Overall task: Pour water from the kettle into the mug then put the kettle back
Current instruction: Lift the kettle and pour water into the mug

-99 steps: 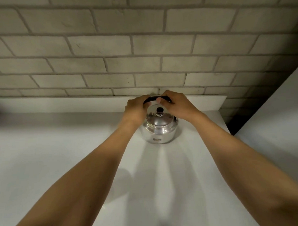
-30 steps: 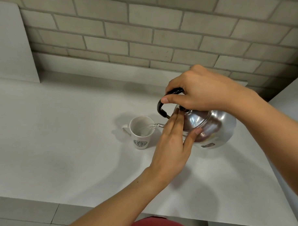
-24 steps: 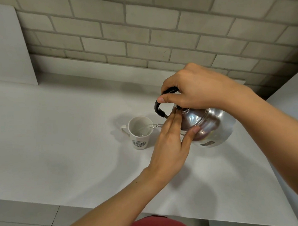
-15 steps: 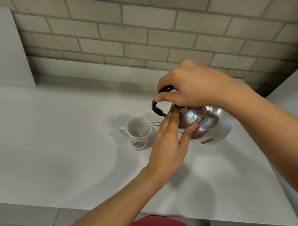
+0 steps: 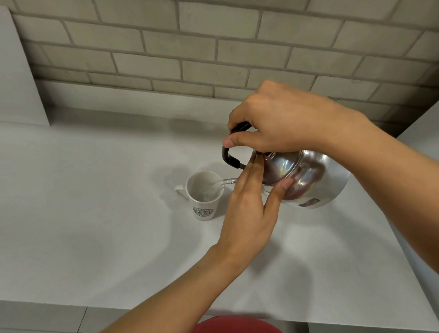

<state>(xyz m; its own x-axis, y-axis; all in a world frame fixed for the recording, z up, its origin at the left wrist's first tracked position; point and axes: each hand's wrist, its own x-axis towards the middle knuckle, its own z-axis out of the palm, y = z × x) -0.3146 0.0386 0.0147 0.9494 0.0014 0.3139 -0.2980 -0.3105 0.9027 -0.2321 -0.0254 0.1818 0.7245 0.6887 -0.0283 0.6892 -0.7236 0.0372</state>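
A shiny steel kettle with a black handle is tilted to the left above the white counter. My right hand is shut on its handle from above. My left hand lies flat against the lid, fingers and thumb pressing it in place. A thin stream of water runs from the spout into a white mug with a green logo. The mug stands upright just left of the kettle, handle pointing left.
A grey brick wall with a low white ledge runs behind the counter. A white panel stands at the far left. The counter's front edge is near me, with tiled floor below. A white surface rises at the right.
The kettle was lifted from its spot at the back by the wall and brought over the mug. In the last second it has stayed tilted, water still running, with only slight shifts.
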